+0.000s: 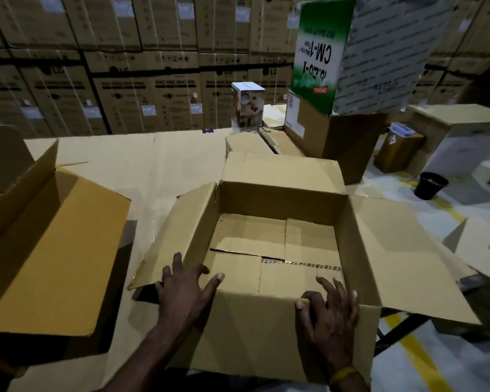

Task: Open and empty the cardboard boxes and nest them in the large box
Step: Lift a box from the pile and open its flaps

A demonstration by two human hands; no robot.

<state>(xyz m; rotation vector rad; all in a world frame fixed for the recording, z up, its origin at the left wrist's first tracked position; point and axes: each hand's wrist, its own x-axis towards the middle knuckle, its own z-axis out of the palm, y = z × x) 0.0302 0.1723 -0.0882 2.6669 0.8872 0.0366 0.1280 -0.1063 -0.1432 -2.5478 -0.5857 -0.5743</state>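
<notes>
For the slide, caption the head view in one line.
Both hands, left hand and right hand, rest on the near flap of an open, empty cardboard box.

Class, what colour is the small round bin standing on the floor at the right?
Black: the small round bin, seen in the head view.

I am seeing two bare forearms with no sleeves showing, and the right hand [329,315] is wearing a yellow band [342,374] around its wrist
</notes>
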